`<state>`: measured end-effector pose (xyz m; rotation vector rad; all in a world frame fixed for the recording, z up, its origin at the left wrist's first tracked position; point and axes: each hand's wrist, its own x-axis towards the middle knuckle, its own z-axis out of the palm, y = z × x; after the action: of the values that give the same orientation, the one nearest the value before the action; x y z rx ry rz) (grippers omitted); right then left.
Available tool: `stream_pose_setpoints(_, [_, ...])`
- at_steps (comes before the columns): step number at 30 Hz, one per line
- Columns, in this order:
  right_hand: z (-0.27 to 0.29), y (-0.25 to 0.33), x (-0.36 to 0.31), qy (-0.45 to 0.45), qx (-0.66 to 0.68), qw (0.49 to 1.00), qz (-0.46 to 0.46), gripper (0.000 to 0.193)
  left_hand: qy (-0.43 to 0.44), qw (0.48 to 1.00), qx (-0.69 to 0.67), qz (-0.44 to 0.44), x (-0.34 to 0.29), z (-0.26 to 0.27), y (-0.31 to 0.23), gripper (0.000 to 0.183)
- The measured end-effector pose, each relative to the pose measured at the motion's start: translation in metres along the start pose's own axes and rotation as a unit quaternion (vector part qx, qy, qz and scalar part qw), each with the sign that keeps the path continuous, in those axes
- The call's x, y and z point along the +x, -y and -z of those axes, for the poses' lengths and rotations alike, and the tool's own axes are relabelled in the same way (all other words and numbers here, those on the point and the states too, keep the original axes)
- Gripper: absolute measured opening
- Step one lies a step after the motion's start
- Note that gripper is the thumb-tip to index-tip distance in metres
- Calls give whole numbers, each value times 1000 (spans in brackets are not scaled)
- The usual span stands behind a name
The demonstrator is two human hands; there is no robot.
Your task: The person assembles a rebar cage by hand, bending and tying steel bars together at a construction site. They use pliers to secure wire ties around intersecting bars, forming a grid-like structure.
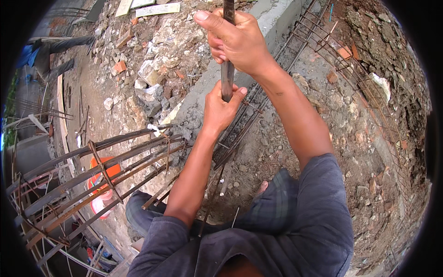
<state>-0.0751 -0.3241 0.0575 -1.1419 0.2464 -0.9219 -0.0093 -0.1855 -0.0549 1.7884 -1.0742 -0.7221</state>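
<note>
Both my hands grip one long dark bar [227, 76], which runs out past the top edge of the view, so its far end is hidden. My left hand [218, 111] is wrapped round its near end. Higher up, my right hand [242, 44] is closed round the same bar, its thumb stretched out to the left. Beneath and beyond my hands runs a grey concrete beam [196, 99]. Just right of my left hand, a steel rebar cage [249, 113] lies along the beam's side.
At the left stands a column of upright rebar with ties [92, 173], close to my left forearm. Rubble and brick pieces [119, 67] lie beyond the beam. Another rebar cage [369, 99] lies by an earth bank at the right. A person in blue [44, 55] is at the far left.
</note>
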Motion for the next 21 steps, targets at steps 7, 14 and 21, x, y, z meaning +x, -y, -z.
stream_pose_setpoints(7, [-21,-8,-1,54,-48,996,47,41,-25,976,-147,-160,17,28,-50,28])
stream_pose_setpoints(14, [0,3,-6,47,-24,995,82,45,-132,974,22,-185,32,1,-69,19])
stream_pose_setpoints(21, [69,-46,13,-74,38,993,83,32,-16,986,87,-140,72,-39,-76,21])
